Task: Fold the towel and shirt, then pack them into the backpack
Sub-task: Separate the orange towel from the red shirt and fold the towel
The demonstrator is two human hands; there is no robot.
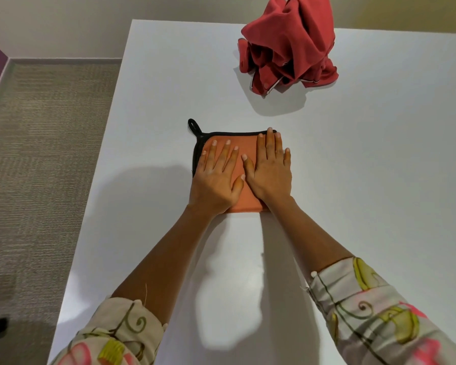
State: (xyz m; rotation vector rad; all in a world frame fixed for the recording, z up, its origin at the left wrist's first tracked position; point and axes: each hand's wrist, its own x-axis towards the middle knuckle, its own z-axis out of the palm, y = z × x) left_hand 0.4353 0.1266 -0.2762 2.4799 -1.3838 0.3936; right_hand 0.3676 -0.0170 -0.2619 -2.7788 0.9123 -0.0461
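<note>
Left hand and right hand lie flat, fingers spread, pressing the folded orange towel mid-table. Red shirt heaped, crumpled, well beyond, untouched

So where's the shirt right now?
In the head view, the red shirt lies crumpled at the white table's far right, beyond the folded orange towel.

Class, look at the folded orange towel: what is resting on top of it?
Both hands lie flat on the orange towel: the left hand and the right hand, side by side. They cover much of it; its black edging and hanging loop show. The table lies beneath.
</note>
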